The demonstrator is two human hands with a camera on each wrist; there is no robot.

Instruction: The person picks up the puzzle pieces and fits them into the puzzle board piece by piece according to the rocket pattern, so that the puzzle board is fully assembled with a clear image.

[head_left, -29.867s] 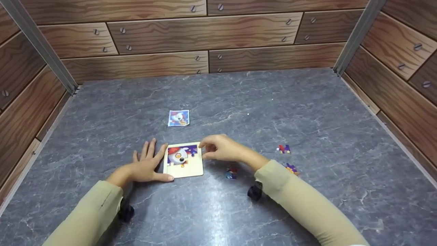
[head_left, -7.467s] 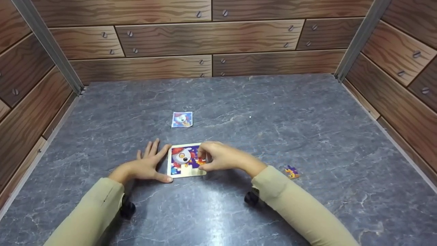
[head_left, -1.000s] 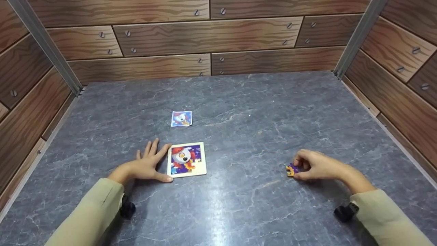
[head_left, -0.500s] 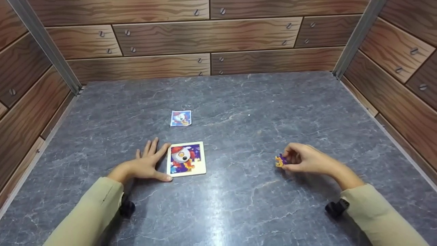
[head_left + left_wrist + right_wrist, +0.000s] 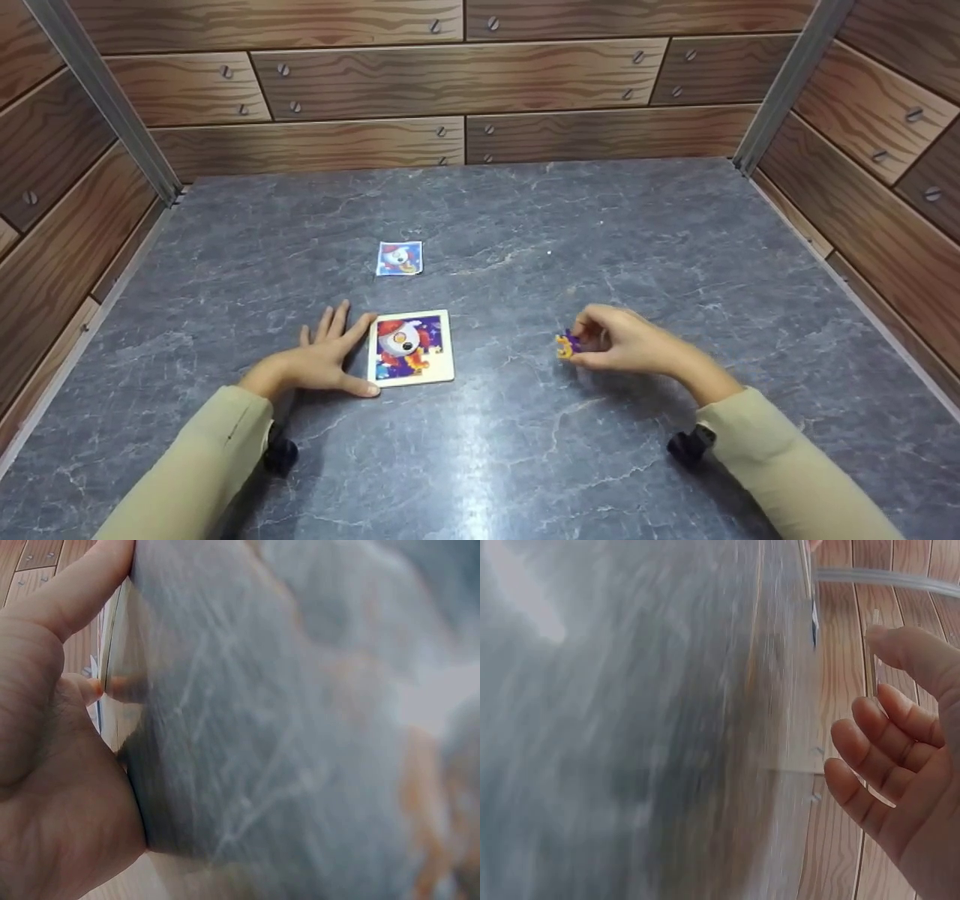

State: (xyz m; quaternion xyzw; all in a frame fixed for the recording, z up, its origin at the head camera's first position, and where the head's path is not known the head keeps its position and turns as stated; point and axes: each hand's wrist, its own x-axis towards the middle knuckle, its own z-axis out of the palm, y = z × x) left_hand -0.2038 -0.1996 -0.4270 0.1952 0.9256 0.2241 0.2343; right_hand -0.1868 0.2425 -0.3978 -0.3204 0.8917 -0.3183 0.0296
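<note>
In the head view a square puzzle tray point(image 5: 450, 367) with a pale frame lies left of centre. Its picture is a white character in a red hat on purple, and the lower right part shows bare cream board. My left hand point(image 5: 319, 365) lies spread against the tray's left edge, thumb at the near corner and index finger at the far one. My right hand point(image 5: 626, 341) pinches a purple and orange puzzle piece point(image 5: 566, 346) between thumb and fingers, to the right of the tray. In the right wrist view the fingers point(image 5: 859, 742) curl toward the thumb.
A small picture card point(image 5: 400, 259) with a similar character lies beyond the tray on the grey marbled table point(image 5: 525, 450). Wood-patterned walls point(image 5: 360, 82) enclose the back and both sides. Black wrist cameras point(image 5: 688, 448) sit at the cuffs.
Earlier, several pieces lay at the right and the tray picture had larger gaps. Over the last second my right hand lifted the purple and orange piece and moved left; my left hand stayed.
</note>
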